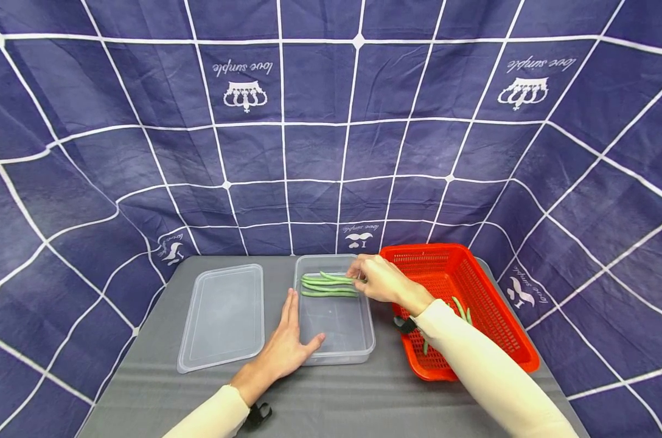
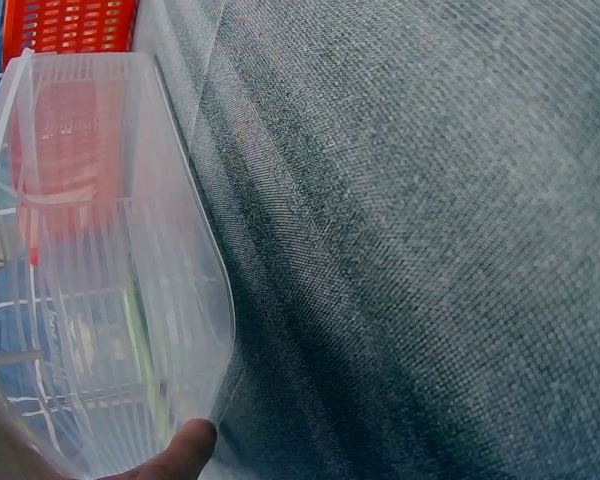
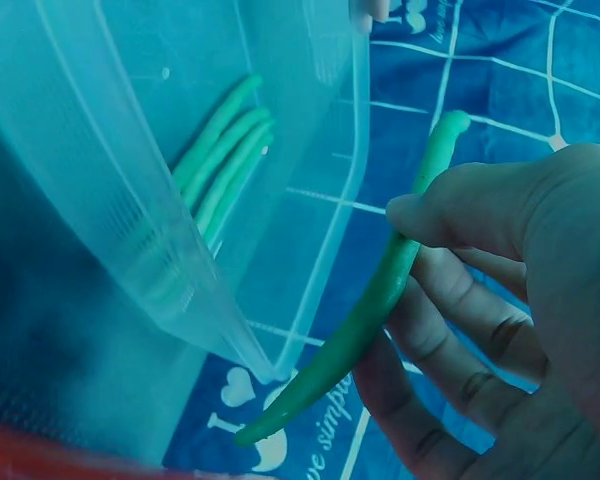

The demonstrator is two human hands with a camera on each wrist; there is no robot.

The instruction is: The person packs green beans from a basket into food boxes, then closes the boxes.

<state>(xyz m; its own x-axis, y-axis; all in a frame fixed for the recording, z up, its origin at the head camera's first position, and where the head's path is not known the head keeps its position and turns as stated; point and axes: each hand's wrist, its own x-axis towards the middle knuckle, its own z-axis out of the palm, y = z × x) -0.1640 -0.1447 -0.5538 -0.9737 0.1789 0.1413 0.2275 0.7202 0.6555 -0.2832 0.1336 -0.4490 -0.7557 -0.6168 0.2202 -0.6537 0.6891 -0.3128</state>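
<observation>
A clear plastic container [image 1: 339,325] stands in the middle, with several green beans [image 1: 329,294] lying side by side across its far half. At the container's right side, my right hand [image 1: 383,278] pinches a green bean [image 3: 375,300] between thumb and fingers. In the right wrist view this bean slants beyond the container's rim, apart from the beans inside. My left hand [image 1: 288,347] rests against the container's near left corner with its fingers straight and thumb spread. The left wrist view shows one fingertip [image 2: 192,447] at the container's wall.
To the right, a red plastic basket [image 1: 508,325] holds more green beans [image 1: 462,310], partly hidden by my right sleeve. A clear flat lid [image 1: 224,316] lies on the grey cloth at the left. Behind everything hangs a blue gridded cloth [image 1: 320,152].
</observation>
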